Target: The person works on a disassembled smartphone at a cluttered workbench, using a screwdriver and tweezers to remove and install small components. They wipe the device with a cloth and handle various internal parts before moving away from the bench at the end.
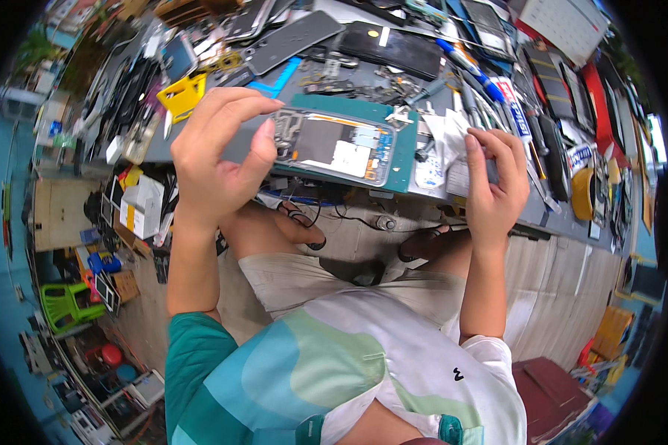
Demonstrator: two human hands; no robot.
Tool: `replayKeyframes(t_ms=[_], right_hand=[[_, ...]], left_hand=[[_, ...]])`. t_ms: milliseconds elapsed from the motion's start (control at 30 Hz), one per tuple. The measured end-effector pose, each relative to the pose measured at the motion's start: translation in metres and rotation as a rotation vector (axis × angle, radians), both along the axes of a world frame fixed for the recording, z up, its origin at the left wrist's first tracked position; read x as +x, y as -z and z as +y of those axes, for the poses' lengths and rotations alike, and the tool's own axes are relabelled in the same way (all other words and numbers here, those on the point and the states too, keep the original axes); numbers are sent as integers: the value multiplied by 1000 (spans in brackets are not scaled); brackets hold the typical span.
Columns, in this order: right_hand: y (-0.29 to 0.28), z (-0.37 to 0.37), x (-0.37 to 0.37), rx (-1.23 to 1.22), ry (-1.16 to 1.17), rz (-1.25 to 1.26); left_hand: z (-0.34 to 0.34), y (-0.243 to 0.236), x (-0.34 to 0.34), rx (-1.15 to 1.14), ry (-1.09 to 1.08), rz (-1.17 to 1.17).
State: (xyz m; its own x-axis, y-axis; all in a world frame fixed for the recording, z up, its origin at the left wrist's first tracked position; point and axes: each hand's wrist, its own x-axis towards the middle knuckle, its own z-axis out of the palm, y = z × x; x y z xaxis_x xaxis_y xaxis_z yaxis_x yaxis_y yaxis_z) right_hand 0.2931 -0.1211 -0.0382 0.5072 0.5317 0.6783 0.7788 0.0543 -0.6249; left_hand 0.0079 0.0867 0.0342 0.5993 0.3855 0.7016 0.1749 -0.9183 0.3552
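An opened smartphone [334, 144] lies on a green mat [402, 159] at the front of the bench, its circuit board, dark middle area and pale panel showing. At the phone's left end is my left hand [226, 148], thumb and index finger apart, with nothing visible between them. My right hand [495, 174] is raised to the right of the mat. Its thumb and index finger are pinched together; whatever they hold, if anything, is too small to tell. Beside those fingertips lie crumpled white tissues [444, 141].
A dark phone [390, 50], a grey phone back [293, 41], a yellow holder [182, 98] and a blue bracket [278, 78] lie beyond the mat among small parts. Pens and tools [475, 74] crowd the right, near a yellow tape roll [583, 194]. A green chair [68, 305] stands left.
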Motion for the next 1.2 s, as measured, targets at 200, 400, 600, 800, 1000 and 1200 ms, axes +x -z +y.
replayKeyframes(t_ms=[200,400,600,800,1000,1200], right_hand=[[-12,-2,0,-111,-122,-40],[-35,-1,8,-420,-374,-550],[-52,7,15,-604,-418,-771],[-73,21,25,-693,-466,-956],[-83,23,44,-557,-370,-292],[-91,52,49,-83,-554,750]], left_hand=[[7,21,-46,-152,-96,-35],[14,39,-48,-186,-46,-17],[13,45,-46,-153,-15,-36],[17,46,-54,-163,31,29],[32,51,-45,-103,171,86],[48,56,-35,-130,264,111]])
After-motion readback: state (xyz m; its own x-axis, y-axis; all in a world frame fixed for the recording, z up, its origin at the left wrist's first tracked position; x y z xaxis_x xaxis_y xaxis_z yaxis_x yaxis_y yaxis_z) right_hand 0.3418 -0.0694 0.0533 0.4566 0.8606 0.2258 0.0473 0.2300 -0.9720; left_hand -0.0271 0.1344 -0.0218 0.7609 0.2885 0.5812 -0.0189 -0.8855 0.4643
